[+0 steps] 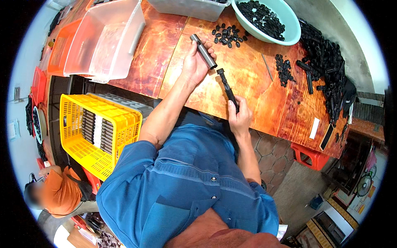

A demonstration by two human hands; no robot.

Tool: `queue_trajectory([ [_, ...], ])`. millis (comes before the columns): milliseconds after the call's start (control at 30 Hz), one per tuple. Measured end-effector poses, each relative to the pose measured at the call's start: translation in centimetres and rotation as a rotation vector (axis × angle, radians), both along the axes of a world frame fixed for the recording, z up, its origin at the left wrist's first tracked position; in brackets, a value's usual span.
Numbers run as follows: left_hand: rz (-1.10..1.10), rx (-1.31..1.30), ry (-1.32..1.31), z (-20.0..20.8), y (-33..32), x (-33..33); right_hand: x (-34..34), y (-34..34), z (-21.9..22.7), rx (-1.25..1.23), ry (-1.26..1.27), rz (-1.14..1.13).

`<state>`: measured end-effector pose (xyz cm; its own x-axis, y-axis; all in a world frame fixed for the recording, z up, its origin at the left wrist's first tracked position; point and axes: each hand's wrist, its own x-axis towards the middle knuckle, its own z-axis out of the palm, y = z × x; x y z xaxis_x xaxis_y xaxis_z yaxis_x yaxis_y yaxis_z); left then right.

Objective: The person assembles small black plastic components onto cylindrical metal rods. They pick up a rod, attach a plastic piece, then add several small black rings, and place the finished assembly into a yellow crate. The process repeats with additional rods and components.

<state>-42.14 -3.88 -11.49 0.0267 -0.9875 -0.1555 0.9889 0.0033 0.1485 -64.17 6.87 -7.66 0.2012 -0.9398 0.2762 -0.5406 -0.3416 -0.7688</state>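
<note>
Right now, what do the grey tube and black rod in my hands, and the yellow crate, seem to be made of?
Grey tube: probably metal, smooth and satin, with a pale streak along it.
Black rod: perhaps plastic, though coated metal is possible; semi-matt, with small highlights.
Yellow crate: likely moulded plastic, smooth, evenly coloured, with slotted walls.

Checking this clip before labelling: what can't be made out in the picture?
- Head view: most of the inside of the dark grey tube, hidden by its own wall.
- Head view: the stretch of the black rod gripped by the right hand's fingers, which cover it.
- Head view: the far side of the translucent bin, cut off by the top edge.
- Head view: single pieces in the black pile, too small and tangled to count.
</note>
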Motion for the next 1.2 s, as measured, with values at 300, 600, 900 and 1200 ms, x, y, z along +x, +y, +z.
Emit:
queue_trajectory([
  [300,-0.021,-0.011,-0.079,0.6,0.0,-0.4,1.1,-0.8,0.2,-0.03,0.019,0.016],
  [600,-0.108,0.028,-0.188,1.3,0.7,-1.4,2.4,-1.1,0.9,-0.014,0.092,-0.018],
  [900,-0.081,-0.008,-0.249,1.5,1.0,-1.7,3.4,-1.5,1.2,0.133,0.034,-0.034],
  [1200,-0.138,0.058,-0.581,3.0,6.2,-5.0,2.5,-0.9,-0.5,0.155,-0.041,-0.073],
])
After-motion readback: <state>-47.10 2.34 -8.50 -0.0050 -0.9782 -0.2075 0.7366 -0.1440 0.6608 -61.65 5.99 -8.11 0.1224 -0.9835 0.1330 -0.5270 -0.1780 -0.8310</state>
